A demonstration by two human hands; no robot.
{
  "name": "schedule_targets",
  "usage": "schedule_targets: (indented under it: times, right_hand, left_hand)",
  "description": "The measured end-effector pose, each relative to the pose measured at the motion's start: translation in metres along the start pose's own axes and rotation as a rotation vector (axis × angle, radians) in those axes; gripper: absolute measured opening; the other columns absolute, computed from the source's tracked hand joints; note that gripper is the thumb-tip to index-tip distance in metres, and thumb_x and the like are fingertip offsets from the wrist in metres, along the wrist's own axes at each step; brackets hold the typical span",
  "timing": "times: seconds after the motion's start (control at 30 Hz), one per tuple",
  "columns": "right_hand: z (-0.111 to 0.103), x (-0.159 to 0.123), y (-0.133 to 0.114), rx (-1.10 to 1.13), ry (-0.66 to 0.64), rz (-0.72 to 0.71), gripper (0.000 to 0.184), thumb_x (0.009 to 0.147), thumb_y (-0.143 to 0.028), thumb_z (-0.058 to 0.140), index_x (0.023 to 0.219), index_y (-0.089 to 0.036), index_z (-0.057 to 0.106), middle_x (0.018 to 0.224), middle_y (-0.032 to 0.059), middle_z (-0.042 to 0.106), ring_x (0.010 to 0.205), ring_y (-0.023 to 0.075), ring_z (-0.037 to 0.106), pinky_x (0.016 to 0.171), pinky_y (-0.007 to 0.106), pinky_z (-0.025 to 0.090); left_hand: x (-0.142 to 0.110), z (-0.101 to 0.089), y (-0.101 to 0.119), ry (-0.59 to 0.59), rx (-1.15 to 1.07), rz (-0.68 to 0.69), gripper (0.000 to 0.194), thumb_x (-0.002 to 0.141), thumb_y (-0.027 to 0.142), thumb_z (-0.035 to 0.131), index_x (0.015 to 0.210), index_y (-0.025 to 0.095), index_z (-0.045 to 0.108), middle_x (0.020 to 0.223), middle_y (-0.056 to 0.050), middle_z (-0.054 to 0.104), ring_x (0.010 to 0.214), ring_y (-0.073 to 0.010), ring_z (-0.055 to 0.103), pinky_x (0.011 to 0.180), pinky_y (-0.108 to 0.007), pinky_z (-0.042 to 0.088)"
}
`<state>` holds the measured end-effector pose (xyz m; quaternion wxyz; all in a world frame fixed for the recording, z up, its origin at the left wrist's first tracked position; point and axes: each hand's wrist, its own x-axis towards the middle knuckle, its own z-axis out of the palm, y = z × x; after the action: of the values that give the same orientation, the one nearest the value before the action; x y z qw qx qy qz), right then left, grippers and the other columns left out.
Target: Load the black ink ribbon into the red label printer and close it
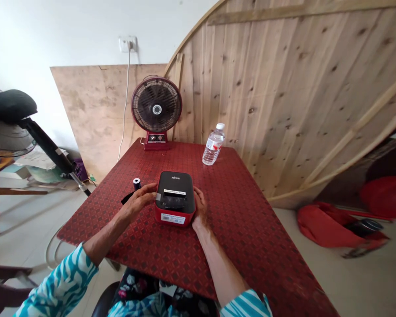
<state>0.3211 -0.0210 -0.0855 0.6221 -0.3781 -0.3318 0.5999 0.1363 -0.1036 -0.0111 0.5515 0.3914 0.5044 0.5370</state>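
A label printer [175,182] with a black lid and a red base sits on the table between my hands. Its front carries a white label, and a slot crosses the lid. Along the printer's left side, my left hand [141,199] grips the edge with its fingertips. My right hand [199,210] is curled around the right side, its fingers partly hidden behind the printer. Just beyond my left hand stands a small dark roll [137,184] with a white end. A flat black piece [127,198] lies partly under that hand.
The table [244,229] has a red patterned cover. At its far end are a red desk fan [156,110] and a clear water bottle [213,145]. A floor fan [46,141] stands at left. On the floor at right lies a red bag [330,226].
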Motion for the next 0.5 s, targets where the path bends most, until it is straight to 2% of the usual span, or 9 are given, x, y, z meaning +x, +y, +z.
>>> schedule_targets:
  times: [0.13, 0.5]
  right_hand:
    - [-0.0008, 0.0016, 0.0022, -0.01, 0.009, -0.002, 0.044, 0.064, -0.052, 0.071, 0.096, -0.022, 0.067, 0.087, 0.0002, 0.071, 0.076, 0.0179, 0.061, 0.068, 0.029, 0.044]
    - [-0.002, 0.002, 0.0019, -0.021, -0.001, -0.004, 0.044, 0.065, -0.05, 0.07, 0.097, -0.021, 0.068, 0.088, 0.0007, 0.07, 0.077, 0.0179, 0.06, 0.067, 0.028, 0.044]
  left_hand:
    - [0.0048, 0.0015, 0.0014, 0.008, -0.019, -0.029, 0.071, 0.065, 0.034, 0.074, 0.129, 0.013, 0.052, 0.11, -0.012, 0.07, 0.11, -0.0292, 0.06, 0.091, -0.037, 0.043]
    - [0.0092, 0.0027, 0.0019, 0.055, -0.045, -0.071, 0.068, 0.061, 0.023, 0.071, 0.127, 0.018, 0.056, 0.119, -0.01, 0.066, 0.1, -0.0254, 0.064, 0.08, -0.032, 0.045]
